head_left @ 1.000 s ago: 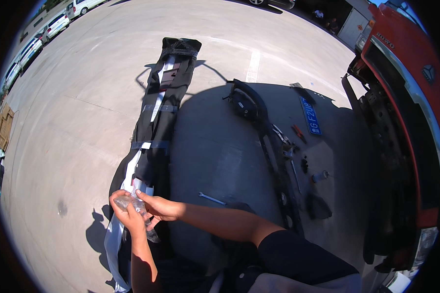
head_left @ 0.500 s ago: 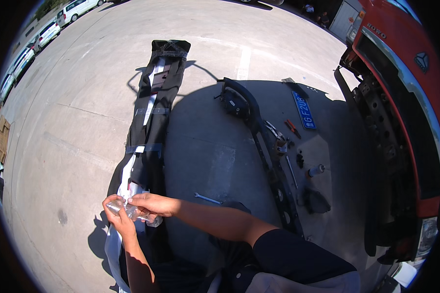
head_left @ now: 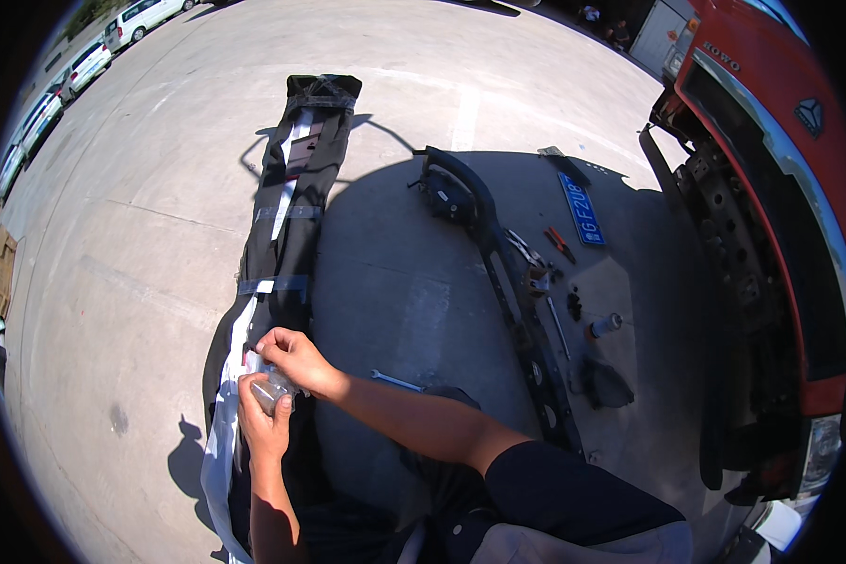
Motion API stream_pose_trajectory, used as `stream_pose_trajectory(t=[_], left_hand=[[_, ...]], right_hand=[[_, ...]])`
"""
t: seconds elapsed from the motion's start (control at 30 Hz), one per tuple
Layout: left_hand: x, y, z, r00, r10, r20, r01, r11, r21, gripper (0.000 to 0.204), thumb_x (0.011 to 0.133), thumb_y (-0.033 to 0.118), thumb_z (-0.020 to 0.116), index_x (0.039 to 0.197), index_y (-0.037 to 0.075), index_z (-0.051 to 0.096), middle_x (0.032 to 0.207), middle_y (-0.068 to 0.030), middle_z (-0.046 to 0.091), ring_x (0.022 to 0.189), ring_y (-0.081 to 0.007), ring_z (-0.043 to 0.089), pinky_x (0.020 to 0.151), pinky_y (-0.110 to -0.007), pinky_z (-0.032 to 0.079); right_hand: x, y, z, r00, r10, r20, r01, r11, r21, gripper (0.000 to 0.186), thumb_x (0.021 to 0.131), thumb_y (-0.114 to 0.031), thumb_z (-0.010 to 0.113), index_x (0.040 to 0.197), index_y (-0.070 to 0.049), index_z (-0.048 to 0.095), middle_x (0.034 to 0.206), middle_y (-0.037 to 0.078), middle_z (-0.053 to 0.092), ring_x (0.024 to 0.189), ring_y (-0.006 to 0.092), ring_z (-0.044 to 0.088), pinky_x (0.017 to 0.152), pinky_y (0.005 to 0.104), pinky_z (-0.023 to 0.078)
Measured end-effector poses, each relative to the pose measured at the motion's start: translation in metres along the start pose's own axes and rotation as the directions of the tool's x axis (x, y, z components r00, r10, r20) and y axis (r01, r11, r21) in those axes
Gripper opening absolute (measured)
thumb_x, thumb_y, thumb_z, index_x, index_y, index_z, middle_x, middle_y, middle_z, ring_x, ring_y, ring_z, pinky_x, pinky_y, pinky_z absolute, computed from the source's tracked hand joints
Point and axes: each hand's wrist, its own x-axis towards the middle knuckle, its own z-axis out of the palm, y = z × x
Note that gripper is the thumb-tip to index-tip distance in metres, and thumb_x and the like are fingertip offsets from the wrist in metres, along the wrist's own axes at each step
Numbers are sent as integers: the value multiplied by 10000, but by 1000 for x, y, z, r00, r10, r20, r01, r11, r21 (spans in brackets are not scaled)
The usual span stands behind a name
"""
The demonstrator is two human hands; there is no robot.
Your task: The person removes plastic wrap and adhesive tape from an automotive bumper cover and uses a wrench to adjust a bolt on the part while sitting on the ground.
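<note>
My left hand (head_left: 265, 428) is closed around a crumpled piece of clear plastic (head_left: 271, 391), which catches the light; what lies inside it, if anything, I cannot make out. Just above it my right hand (head_left: 301, 365) pinches thumb and fingers together, and whatever is between the tips is too small to tell. Both hands are over the near part of a long package (head_left: 283, 254), wrapped in black sheeting with bands of clear tape. White lining (head_left: 240, 338) shows through its open seam.
A long black bar-shaped part (head_left: 503, 282) lies right of the package. A wrench (head_left: 397, 381), red-handled pliers (head_left: 561, 245), a spray can (head_left: 606, 325) and a blue plate (head_left: 581, 209) are on the concrete. A red truck (head_left: 794, 113) stands at right, white vehicles (head_left: 89, 64) far left.
My left hand has shifted right with the clear plastic, now bunched more tightly. My right hand has moved off the plastic, slightly up, with its fingers pinched.
</note>
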Motion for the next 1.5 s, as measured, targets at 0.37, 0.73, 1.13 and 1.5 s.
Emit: stream_pose_trajectory(t=[0.37, 0.73, 1.13, 1.5], left_hand=[[-10, -4, 28, 985, -172, -20, 159, 944, -288, 395, 1035, 364, 452, 1118, -20, 487, 982, -131, 543, 906, -225, 536, 836, -371, 433], [-18, -28, 23, 896, -235, 377, 437, 312, -844, 775, 909, 371, 718, 1476, 18, 326, 1429, -90, 425, 1332, -234, 438, 1101, -374, 377], [-2, -10, 2, 952, -307, 3, 297, 917, -268, 300, 966, 127, 567, 1211, -26, 486, 1143, -148, 587, 1054, -258, 600, 922, -364, 469], [13, 20, 12, 978, 166, -126, -70, 830, 553, 360, 1000, 182, 475, 1298, -21, 478, 1382, -181, 494, 1343, -365, 438, 1116, -486, 309]], right_hand=[[-6, -7, 8, 989, -135, -59, 134, 991, -20, 196, 971, -160, 576, 840, -14, 561, 764, -13, 566, 713, 59, 502, 655, 253, 449], [-20, -38, 16, 947, -117, 299, 80, 988, 131, 231, 989, -197, 567, 862, -8, 608, 720, -15, 551, 695, 60, 507, 623, 254, 441], [-19, -38, 17, 887, -445, 119, 459, 828, -323, 265, 983, -285, 567, 1014, -23, 563, 870, 70, 550, 758, 176, 571, 681, 318, 490], [-18, 7, 23, 939, 175, 295, -233, 956, 176, 354, 1050, -365, 458, 1070, -46, 610, 988, 25, 616, 933, 89, 560, 835, 267, 485]])
